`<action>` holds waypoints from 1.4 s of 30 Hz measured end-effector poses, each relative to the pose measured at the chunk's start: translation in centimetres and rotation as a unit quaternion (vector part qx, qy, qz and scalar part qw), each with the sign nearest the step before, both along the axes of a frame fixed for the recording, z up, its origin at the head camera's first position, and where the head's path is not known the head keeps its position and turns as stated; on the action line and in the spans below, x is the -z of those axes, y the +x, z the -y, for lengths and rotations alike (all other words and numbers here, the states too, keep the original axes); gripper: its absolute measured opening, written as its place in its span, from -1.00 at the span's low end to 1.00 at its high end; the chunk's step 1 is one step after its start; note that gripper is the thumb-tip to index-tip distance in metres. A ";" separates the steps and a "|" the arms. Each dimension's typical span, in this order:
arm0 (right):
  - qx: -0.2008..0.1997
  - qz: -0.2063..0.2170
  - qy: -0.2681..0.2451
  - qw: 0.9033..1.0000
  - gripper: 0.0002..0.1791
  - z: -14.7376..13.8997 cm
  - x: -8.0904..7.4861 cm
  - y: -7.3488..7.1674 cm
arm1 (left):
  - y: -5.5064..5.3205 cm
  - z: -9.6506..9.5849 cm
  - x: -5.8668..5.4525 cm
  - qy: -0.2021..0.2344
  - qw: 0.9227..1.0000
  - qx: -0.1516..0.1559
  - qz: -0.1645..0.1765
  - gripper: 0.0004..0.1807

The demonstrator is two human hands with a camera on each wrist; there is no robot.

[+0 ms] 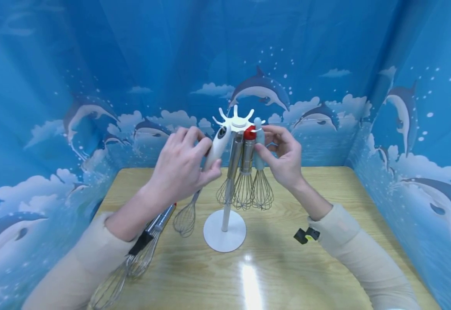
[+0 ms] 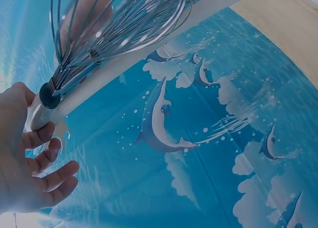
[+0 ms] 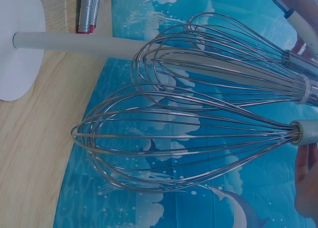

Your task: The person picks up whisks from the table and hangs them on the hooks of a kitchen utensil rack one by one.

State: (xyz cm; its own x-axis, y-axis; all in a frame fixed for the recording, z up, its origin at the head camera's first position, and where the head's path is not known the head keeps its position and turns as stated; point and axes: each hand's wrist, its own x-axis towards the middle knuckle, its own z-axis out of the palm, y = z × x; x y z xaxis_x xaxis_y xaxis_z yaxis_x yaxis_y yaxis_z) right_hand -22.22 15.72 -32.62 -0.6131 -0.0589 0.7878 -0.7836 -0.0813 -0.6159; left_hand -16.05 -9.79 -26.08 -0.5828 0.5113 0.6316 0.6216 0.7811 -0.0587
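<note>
A white whisk stand (image 1: 238, 122) with a ring of hooks rises from a round base. My left hand (image 1: 182, 161) grips a white-handled whisk (image 1: 217, 148) between thumb and fingers, its top close to the hooks and its wires tilted down to the left. On the stand's near right side hang a steel-handled whisk (image 1: 235, 157) and a red-topped whisk (image 1: 247, 157). Beside them is a pale blue-handled whisk (image 1: 260, 153), which my right hand (image 1: 285, 157) pinches at the handle. In the right wrist view, wires of the pale blue whisk (image 3: 164, 138) hang nearest the camera.
Several more whisks (image 1: 142, 260) lie on the wooden table (image 1: 287, 275) at the left, partly under my left forearm. The stand's round white base (image 1: 224, 243) sits mid-table. A dolphin-print curtain (image 1: 163, 56) encloses the back and sides.
</note>
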 end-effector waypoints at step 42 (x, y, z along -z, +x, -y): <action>0.019 -0.005 0.006 1.000 -0.60 0.0 0.4 -0.1 | -1.2 -1.2 2.7 0.073 0.997 0.009 -0.039 -0.69</action>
State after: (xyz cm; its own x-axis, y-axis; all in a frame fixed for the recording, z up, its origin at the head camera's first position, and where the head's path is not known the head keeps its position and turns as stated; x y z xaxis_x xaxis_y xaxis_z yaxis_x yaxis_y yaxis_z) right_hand -22.31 15.72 -33.01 -0.6066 -0.0459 0.7937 -0.7925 -0.0437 -0.6083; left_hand -17.30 -8.57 -28.76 -0.5202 0.4203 0.7435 0.6336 0.7736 0.0060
